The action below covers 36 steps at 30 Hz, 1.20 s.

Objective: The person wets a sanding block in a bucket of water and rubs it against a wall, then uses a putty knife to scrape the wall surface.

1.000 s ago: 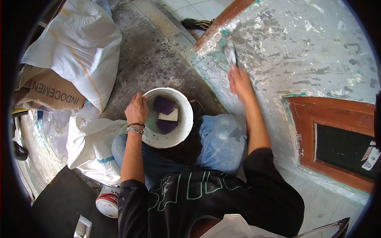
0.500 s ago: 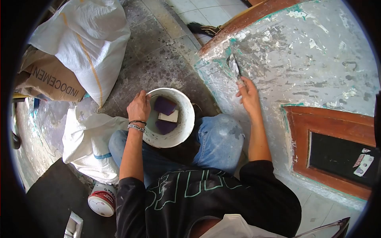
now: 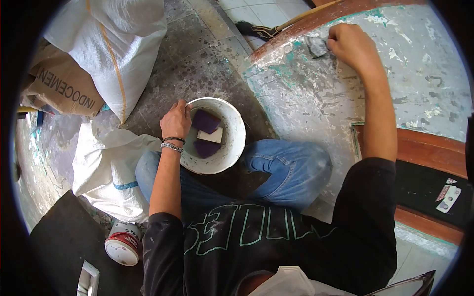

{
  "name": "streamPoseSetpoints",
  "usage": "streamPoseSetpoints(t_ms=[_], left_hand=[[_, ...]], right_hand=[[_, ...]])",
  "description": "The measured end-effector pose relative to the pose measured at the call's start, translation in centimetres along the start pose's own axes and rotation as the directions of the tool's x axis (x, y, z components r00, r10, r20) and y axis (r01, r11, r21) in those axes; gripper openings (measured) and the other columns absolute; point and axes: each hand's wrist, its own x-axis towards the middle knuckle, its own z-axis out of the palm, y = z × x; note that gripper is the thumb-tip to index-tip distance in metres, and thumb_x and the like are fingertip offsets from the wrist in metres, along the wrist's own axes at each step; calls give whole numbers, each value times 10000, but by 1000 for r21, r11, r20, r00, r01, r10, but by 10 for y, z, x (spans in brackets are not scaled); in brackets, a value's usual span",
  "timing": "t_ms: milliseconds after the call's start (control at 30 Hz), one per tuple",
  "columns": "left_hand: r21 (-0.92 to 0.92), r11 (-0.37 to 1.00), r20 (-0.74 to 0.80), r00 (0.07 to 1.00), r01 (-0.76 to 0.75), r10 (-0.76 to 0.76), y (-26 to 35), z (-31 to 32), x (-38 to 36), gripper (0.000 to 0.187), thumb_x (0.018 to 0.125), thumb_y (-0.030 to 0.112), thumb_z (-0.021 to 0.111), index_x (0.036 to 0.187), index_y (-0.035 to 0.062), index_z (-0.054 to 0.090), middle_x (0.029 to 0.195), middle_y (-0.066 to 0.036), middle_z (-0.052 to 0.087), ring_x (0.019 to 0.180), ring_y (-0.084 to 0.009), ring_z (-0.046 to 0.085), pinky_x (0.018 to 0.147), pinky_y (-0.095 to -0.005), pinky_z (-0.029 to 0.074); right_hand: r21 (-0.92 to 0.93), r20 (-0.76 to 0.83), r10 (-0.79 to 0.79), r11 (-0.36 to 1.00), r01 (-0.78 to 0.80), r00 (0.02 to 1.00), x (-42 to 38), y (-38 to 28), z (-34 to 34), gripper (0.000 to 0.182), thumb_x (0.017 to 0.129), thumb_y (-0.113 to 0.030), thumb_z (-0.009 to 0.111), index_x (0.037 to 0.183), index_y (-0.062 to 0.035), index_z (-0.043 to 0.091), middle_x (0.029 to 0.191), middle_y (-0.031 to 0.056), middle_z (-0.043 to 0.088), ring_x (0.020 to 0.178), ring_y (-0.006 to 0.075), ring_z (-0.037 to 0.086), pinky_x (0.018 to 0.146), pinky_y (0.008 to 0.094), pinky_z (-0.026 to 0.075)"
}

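Observation:
My left hand [image 3: 176, 121] grips the rim of a white bucket [image 3: 238, 129] that sits between my legs. Inside the bucket lie two dark purple pieces [image 3: 205, 121] and a pale block [image 3: 210, 135]. Up at the right, my right hand [image 3: 351, 45] is closed around a putty knife [image 3: 317, 47]. Its blade points left, close against the patchy grey wall [image 3: 316, 84]; whether it touches cannot be made out. The knife's handle is hidden in my fist.
White woven sacks [image 3: 133, 59] and a brown cement bag [image 3: 61, 84] stand at the left. A paint can [image 3: 122, 244] lies near my left elbow. A brown wooden frame [image 3: 419, 148] is set in the wall at right. A dark broom head [image 3: 252, 30] lies beyond.
My right hand has moved up and to the right along the wall with the putty knife, its back now turned to view. The bucket and left hand have shifted slightly up in view.

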Motion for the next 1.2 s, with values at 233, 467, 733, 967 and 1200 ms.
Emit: streamPoseSetpoints(t_ms=[233,467,733,967,1200], left_hand=[[-14,1000,-6,1000,-2,2,0,2,-4,209,919,310,516,926,102,540,874,-127,629,811,-373,621,657,-480,484],[-18,1000,-24,1000,-7,6,1,1,-4,206,914,302,522,919,97,536,865,-131,630,799,-376,620,645,-484,481],[-28,999,-15,1000,23,-23,2,1,-3,213,915,311,519,918,98,534,877,-138,633,810,-379,620,652,-488,481],[-18,1000,-9,1000,18,-19,1,0,-5,202,917,301,518,932,100,531,879,-133,634,817,-376,618,652,-483,479],[-26,999,-11,1000,26,-26,1,-1,-4,207,914,303,526,931,96,532,873,-137,631,814,-377,616,648,-478,477]], right_hand=[[6,117,-31,1000,30,993,17,-21,42,180,740,-135,592,875,-79,697,876,173,675,856,340,656,760,435,519],[-21,218,-91,995,98,972,24,-31,98,201,764,-146,593,913,-33,669,927,210,661,868,376,642,770,445,510],[775,-56,11,630,37,998,-38,19,73,189,794,-75,648,965,-19,591,855,109,626,763,218,628,667,332,490],[917,-368,319,-29,397,874,-12,-23,77,213,859,-88,656,1025,-24,539,850,77,605,691,124,565,639,275,501],[761,-589,-15,-349,548,808,32,-11,34,130,900,-113,586,990,-42,524,840,89,528,713,159,493,664,299,442]])
